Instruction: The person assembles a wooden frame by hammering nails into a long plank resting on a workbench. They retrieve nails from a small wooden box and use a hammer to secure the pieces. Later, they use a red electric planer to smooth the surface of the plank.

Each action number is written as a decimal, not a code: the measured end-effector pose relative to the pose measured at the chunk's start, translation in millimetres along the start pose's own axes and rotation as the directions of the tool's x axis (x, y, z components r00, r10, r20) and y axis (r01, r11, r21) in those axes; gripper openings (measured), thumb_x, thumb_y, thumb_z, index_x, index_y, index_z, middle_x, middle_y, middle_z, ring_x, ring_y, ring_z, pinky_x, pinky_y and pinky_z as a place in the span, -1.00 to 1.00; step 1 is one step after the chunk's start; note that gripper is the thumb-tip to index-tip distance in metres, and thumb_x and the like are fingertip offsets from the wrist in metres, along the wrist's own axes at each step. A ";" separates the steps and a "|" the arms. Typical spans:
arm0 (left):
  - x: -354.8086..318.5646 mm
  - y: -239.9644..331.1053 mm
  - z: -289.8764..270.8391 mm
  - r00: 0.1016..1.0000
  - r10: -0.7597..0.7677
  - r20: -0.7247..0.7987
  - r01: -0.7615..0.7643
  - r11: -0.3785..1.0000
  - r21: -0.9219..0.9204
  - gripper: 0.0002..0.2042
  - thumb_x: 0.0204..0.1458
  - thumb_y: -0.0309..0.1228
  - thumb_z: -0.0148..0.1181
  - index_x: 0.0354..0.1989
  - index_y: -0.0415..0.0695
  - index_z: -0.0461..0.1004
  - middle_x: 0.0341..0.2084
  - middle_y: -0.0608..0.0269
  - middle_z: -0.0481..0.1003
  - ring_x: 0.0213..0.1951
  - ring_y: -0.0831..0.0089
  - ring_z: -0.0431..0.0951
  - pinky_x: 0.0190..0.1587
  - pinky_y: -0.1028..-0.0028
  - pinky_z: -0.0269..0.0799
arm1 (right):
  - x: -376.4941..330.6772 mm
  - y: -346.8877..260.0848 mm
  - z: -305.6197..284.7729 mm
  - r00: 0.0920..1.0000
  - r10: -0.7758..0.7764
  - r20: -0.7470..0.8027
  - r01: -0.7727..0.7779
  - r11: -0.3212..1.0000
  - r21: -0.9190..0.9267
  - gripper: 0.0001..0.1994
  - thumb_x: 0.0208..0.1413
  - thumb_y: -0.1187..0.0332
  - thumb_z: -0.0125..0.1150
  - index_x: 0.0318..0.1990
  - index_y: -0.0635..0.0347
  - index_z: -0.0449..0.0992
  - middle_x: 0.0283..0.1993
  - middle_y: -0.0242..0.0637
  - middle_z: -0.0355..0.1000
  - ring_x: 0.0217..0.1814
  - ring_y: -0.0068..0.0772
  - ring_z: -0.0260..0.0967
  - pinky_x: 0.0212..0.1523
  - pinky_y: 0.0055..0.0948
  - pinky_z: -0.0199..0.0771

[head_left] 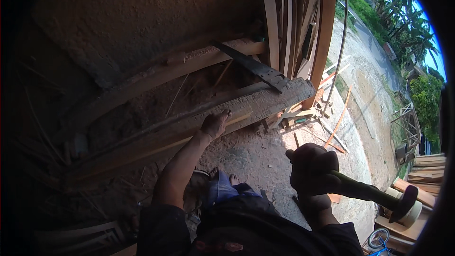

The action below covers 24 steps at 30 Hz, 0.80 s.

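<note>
A single wide fisheye view from a camera worn on the person's head, looking steeply down past their own lap and bare feet to the dirt ground. Straight edges bow toward the rim, and dark corners frame the picture. The long plank sits close, around ten o'clock to centre. At two o'clock the view reaches far out to a sunlit road and trees.

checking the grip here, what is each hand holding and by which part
The right hand grips a hammer by its handle; the left hand rests on a wooden beam.
</note>
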<state>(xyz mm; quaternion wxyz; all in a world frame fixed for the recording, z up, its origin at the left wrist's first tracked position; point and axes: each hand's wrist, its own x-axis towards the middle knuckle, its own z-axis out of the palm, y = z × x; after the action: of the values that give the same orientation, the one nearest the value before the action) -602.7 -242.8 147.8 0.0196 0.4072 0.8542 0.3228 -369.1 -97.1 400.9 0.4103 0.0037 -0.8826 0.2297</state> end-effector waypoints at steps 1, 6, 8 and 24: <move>7.8 4.7 1.5 1.000 0.015 -0.004 -0.015 1.000 -0.019 -0.82 0.28 -0.24 -0.01 -0.15 -0.07 0.41 -0.55 -0.09 0.52 -0.46 -0.10 0.56 -0.46 0.02 0.46 | -6.5 15.3 19.6 0.943 0.144 0.301 -0.129 0.989 -0.070 -0.59 0.13 0.46 0.09 0.16 0.09 0.33 -0.32 0.01 0.42 -0.34 0.04 0.46 -0.38 -0.16 0.43; -6.3 -14.9 -5.9 1.000 -0.017 0.001 0.017 1.000 -0.005 -0.87 0.23 -0.33 0.10 -0.17 -0.09 0.43 -0.50 -0.10 0.53 -0.39 -0.04 0.60 -0.40 0.16 0.51 | -43.9 47.0 82.5 0.779 0.257 0.572 -0.296 0.955 -0.025 -0.39 0.22 0.38 0.05 0.42 -0.11 0.08 -0.15 0.20 0.37 -0.26 0.07 0.45 -0.25 0.03 0.42; -9.0 -43.4 3.4 0.996 -0.020 -0.089 0.009 0.992 -0.128 -0.89 0.24 -0.36 0.09 -0.19 -0.11 0.43 -0.47 -0.10 0.53 -0.34 -0.02 0.60 -0.37 0.19 0.51 | -30.7 42.8 79.5 0.737 0.297 0.607 -0.414 0.909 0.057 -0.28 0.25 0.55 -0.10 0.50 -0.22 -0.17 -0.28 0.19 0.46 -0.42 0.20 0.43 -0.34 0.02 0.41; -4.8 -3.4 -5.3 1.000 0.022 0.000 -0.022 0.998 0.057 -0.86 0.22 -0.31 0.07 -0.12 -0.03 0.44 -0.47 -0.08 0.54 -0.37 -0.12 0.57 -0.41 0.02 0.49 | -73.1 69.4 104.0 0.711 0.265 0.652 -0.447 0.885 0.127 -0.33 0.28 0.43 -0.08 0.49 -0.20 -0.11 -0.52 0.17 0.37 -0.48 0.20 0.42 -0.40 0.07 0.31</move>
<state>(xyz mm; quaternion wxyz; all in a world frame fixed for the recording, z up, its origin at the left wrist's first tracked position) -603.4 -250.6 148.9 0.0041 0.4168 0.8585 0.2988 -409.3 -90.8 261.9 0.0415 -0.0363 -0.9097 0.4116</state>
